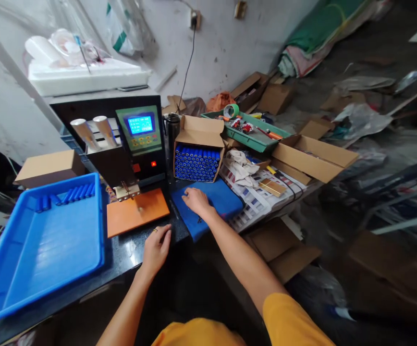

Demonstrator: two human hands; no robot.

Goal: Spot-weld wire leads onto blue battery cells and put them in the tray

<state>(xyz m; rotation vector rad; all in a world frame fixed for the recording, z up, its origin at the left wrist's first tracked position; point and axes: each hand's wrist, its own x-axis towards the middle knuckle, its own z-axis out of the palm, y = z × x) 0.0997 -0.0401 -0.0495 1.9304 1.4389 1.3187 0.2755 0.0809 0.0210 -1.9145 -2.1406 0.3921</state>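
Observation:
My left hand [157, 247] rests at the dark table's front edge, just below an orange board [151, 211]. Its fingers are curled in, and whatever they may hold is hidden. On a blue mat [223, 197] lies my right hand [196, 201], fingers bent and close together; I cannot make out anything in them. Behind the mat, an open carton [203, 126] is packed with blue cylindrical battery cells [197, 163]. A spot welder [140, 144] with a lit screen stands over the orange board, its metal electrode head [127, 191] above the board.
Left of the welder is a blue plastic tray [57, 245] with several blue cells [77, 193] along its far side. To the right are a white cloth [240, 167], a green tray [251, 132] of tools and an open cardboard box [312, 156]. A black flask [173, 127] stands beside the welder.

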